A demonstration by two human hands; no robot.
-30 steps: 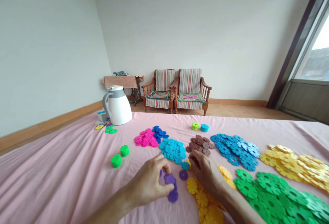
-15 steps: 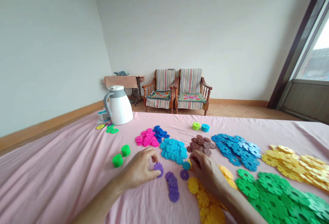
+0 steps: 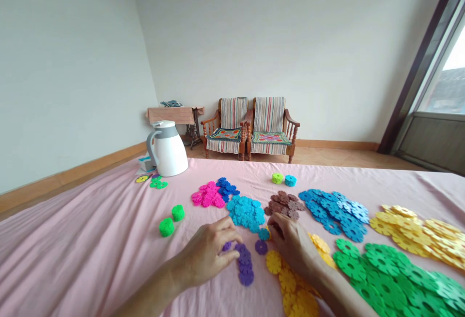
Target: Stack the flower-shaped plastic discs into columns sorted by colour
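Note:
My left hand is curled with a purple notched disc showing between its fingers. Its thumb and fingertips reach the upper end of an overlapping row of purple discs on the cloth. A single purple disc lies just right of that row. My right hand rests between the brown discs and the orange-yellow discs, its fingers bent together. Whatever it may hold is hidden. A light blue disc lies beside its fingertips.
The pink cloth bears light blue, pink, blue, green and yellow disc piles. Two green stacks stand left. A white jug stands at the back left; two chairs are beyond.
My left hand has moved right and slightly down to the purple row, and the purple piece in it is now mostly covered by fingers. My right hand has hardly moved.

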